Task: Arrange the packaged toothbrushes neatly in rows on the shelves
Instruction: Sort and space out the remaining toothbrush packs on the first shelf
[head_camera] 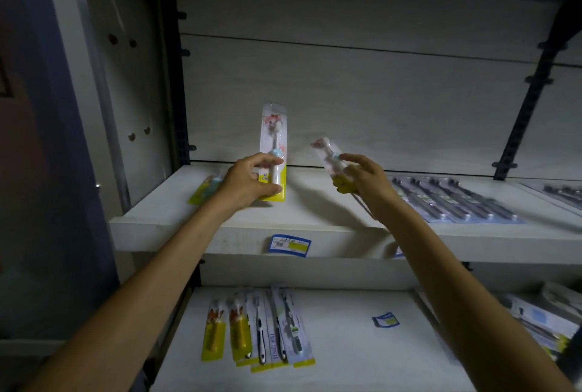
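Toothbrush packs with yellow card bases (261, 327) are laid side by side in a short row on the white lower shelf (340, 344), nearest the viewer and below both forearms. A blue and yellow price label (385, 320) is seen lying flat on that shelf, to the right of the row. Another blue and yellow price tag (290, 245) is fixed to the front edge of the white upper shelf (195, 228), below and between the two hands. On that upper shelf, a clear blister-packed children's toothbrush with a pink character top and yellow card base (273, 152) is held upright by the left hand (248, 182), with fingers and thumb curled round its lower half. Just left of that grip, a yellow-green pack (204, 190) is lying flat, partly hidden by the wrist. A second, similar pink-topped pack (330, 164) is pinched by the right hand (367, 179) and tilted to the left; it appears blurred, so its details cannot be told. To the right of that grip, a row of dark-handled toothbrushes in clear packs (453, 199) is laid flat.
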A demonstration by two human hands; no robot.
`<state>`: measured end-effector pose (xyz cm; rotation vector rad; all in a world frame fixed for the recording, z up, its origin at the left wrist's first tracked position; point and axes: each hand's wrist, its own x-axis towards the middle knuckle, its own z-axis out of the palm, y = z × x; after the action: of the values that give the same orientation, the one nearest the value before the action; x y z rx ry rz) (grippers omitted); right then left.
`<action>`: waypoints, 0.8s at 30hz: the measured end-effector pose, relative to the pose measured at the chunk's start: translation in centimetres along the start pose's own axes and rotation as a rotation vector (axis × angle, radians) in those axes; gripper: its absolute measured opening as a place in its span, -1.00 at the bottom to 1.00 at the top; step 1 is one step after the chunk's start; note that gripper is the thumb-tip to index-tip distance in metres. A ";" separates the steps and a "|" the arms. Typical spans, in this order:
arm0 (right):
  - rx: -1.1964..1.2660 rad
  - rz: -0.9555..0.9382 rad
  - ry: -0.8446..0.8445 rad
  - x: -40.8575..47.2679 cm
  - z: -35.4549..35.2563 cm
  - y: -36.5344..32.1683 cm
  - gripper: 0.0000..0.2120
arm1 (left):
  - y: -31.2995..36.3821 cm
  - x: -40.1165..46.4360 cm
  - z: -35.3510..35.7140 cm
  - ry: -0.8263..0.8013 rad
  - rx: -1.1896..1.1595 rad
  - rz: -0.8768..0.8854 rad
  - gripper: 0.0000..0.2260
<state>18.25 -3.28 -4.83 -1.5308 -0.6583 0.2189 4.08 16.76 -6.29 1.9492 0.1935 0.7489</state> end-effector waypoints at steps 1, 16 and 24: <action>0.018 -0.011 -0.001 -0.3 -0.5 -0.1 -0.73 | 0.3 0.0 0.4 0.002 -0.002 0.006 -0.54; 0.060 -0.073 -0.047 -2.0 -6.2 0.5 -0.62 | 2.9 -1.3 5.7 -0.074 0.060 -0.109 -0.55; 0.030 -0.071 0.007 -1.3 -6.9 0.9 -0.64 | 2.8 -0.6 5.8 -0.167 0.201 -0.215 -0.53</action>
<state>21.02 -9.75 -5.38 -1.4760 -0.6991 0.1689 6.41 10.75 -5.98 2.1279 0.3824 0.4368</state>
